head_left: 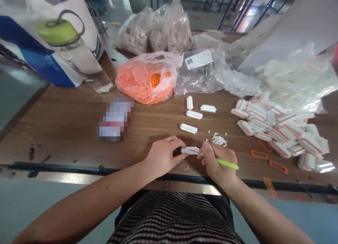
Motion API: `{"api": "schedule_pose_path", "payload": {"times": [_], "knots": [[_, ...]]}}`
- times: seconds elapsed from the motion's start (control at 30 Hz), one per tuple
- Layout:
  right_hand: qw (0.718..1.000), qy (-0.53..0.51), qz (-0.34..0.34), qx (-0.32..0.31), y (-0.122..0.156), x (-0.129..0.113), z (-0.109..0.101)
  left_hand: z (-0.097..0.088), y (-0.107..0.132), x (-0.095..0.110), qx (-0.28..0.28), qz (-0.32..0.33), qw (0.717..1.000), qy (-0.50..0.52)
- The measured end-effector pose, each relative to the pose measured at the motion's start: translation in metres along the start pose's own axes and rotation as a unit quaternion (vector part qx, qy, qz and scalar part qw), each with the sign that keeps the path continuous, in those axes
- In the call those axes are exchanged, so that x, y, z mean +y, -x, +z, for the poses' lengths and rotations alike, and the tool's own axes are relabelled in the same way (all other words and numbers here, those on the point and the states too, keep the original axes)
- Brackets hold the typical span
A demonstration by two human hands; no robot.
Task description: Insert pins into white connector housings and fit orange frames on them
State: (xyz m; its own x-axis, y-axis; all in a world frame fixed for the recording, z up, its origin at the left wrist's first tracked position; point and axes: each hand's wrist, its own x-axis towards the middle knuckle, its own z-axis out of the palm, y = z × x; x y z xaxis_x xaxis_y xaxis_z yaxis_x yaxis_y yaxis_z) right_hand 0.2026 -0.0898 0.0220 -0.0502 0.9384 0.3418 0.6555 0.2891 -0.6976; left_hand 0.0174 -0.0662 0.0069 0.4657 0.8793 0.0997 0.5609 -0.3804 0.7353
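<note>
Four small white cases [194, 114] lie loose in the middle of the frame. A fifth case [189, 150] is held just below them, beside one green-handled pick [227, 163]. Three orange frames [259, 154] lie at the right. One bottle [71, 50] stands at the upper left.

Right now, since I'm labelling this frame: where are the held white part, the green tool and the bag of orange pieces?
white part [189, 150], head view, middle of its top face.
green tool [228, 164], head view, its exposed handle.
bag of orange pieces [144, 78], head view, bulging middle of the plastic.
</note>
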Motion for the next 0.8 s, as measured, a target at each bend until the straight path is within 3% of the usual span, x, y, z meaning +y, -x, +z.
{"api": "schedule_pose_path", "payload": {"times": [0.17, 0.43, 0.8], "knots": [[1.0, 0.004, -0.008, -0.015, 0.0005, 0.0019, -0.0005, 0.0008, 0.0005, -0.0011, 0.009, 0.003, 1.0, 0.003], [1.0, -0.01, 0.012, 0.014, 0.0036, 0.0034, -0.0029, 0.0, 0.0004, -0.0011, 0.001, -0.003, 1.0, 0.003], [0.999, -0.012, -0.029, 0.022, 0.0048, 0.0038, -0.0022, 0.0002, 0.0006, -0.0019, 0.001, -0.003, 1.0, 0.006]]}}
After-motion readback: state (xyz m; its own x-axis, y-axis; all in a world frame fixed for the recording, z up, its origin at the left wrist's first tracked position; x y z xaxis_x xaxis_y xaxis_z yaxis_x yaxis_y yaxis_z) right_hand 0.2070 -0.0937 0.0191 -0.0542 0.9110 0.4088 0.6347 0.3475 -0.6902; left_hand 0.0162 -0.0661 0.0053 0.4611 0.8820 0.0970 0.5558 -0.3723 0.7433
